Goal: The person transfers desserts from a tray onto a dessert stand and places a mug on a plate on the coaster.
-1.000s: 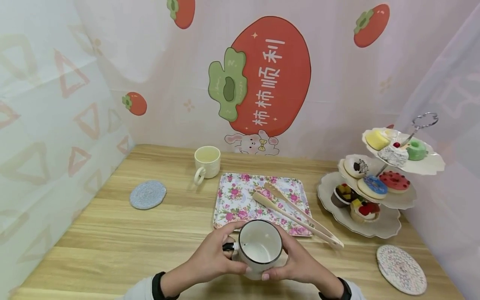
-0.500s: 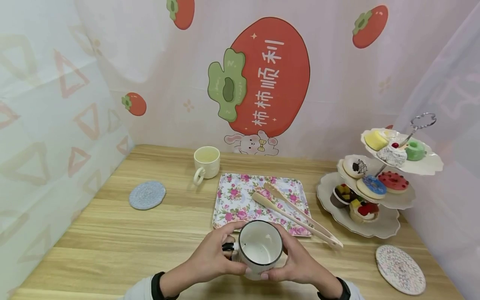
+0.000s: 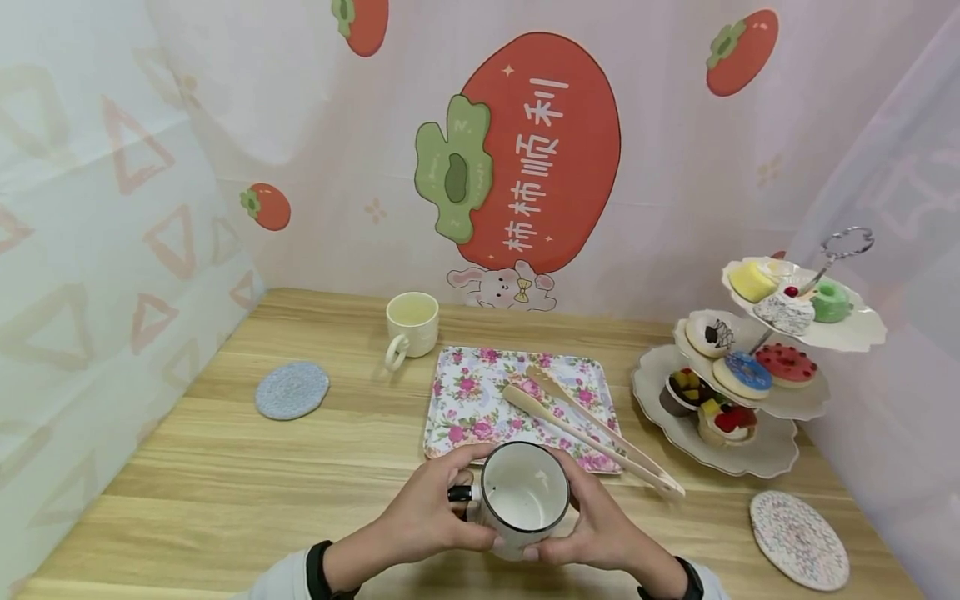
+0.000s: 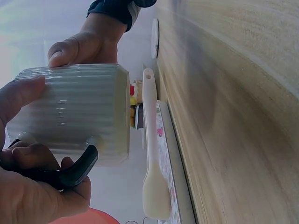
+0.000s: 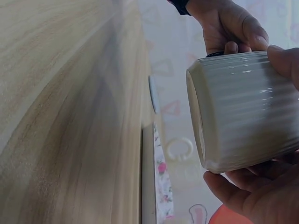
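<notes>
A white ribbed mug (image 3: pixel 517 492) with a black rim and a black handle (image 4: pixel 70 175) is held up off the table between both hands. My left hand (image 3: pixel 431 504) grips it on the handle side, thumb on the front wall and fingers about the handle. The right hand (image 3: pixel 600 521) grips the opposite wall, thumb in front and fingers behind. Inside, the mug shows a pale bottom with a small dark speck on the wall. In the right wrist view, the mug's base (image 5: pixel 198 119) hangs clear above the wood.
Behind the mug lies a floral tray (image 3: pixel 472 392) with wooden tongs (image 3: pixel 577 425) across it. A cream cup (image 3: pixel 414 325) and a blue-grey coaster (image 3: pixel 292 390) are at the left. A tiered stand (image 3: pixel 765 462) of pastries and a speckled coaster (image 3: pixel 799 540) are at the right.
Both hands keep their hold on the mug, which has shifted only very slightly to the right. The other objects stay where they were.
</notes>
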`<state>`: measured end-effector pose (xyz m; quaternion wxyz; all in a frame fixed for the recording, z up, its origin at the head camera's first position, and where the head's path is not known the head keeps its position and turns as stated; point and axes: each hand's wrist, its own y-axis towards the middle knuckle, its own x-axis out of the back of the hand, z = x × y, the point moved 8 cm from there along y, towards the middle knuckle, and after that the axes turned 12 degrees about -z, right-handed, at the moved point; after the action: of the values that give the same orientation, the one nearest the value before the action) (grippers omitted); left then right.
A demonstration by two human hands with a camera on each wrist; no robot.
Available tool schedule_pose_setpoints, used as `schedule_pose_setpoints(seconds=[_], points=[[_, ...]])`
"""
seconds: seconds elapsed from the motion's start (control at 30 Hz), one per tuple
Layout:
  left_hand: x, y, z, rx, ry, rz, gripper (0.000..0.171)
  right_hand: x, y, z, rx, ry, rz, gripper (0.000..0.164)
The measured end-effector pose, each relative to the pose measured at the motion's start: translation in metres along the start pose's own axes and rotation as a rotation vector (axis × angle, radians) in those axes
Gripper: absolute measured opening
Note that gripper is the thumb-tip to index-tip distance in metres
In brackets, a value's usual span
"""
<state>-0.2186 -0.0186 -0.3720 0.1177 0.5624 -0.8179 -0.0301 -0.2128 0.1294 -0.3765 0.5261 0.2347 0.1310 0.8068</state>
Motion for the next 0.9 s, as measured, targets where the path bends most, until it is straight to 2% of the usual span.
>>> schedule_pose_setpoints(seconds=[0.23,0.47,0.7,0.9], points=[[0.002,0.004,-0.002,-0.052,0.123,-0.013,0.076,0.007,-0.003,0.002,0.005,-0.033,-0.037,0.085],[0.022,0.007,-0.007,-0.110,0.238,-0.102,0.070,0.033,-0.011,0.005,-0.005,-0.089,-0.128,0.088],[0.042,0.009,0.002,-0.062,0.315,-0.166,0.063,0.064,-0.025,0.003,-0.042,-0.163,-0.250,0.089],[0.059,0.013,0.015,-0.075,0.421,-0.227,0.054,0.092,-0.039,0.003,-0.060,-0.240,-0.377,0.088]])
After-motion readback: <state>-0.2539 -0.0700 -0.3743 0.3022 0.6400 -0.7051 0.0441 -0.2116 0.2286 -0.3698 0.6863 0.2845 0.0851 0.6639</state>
